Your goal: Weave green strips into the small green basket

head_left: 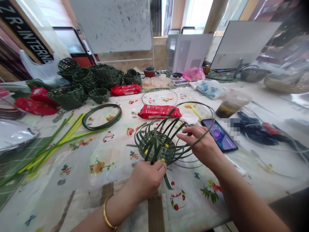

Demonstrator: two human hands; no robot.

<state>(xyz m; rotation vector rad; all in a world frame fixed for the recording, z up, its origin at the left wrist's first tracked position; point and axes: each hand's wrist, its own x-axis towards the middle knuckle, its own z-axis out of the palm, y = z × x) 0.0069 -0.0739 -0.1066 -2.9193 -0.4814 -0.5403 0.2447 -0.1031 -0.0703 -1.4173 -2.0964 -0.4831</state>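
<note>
A half-woven green basket (pixel 158 146) with yellow bits in its weave stands before me, its loose strips fanning up and out. My left hand (pixel 148 177) is closed on the basket's near rim, thumb and fingers pinched together. At the basket's right side, my right hand (pixel 199 141) has its fingers partly curled among the long thin strips; whether it grips one is hard to make out. A long thin strand (pixel 212 112) loops wide around the far and right side of the basket. One flat strip (pixel 167 182) hangs down beside my left hand.
Behind the basket lies a red packet (pixel 159 111). A coiled strip ring (pixel 102 117) and green and yellow strips (pixel 55 145) lie to the left. Finished woven baskets (pixel 96 77) are piled at back left. A phone (pixel 220 135) and a cup of dark liquid (pixel 229 104) are at right.
</note>
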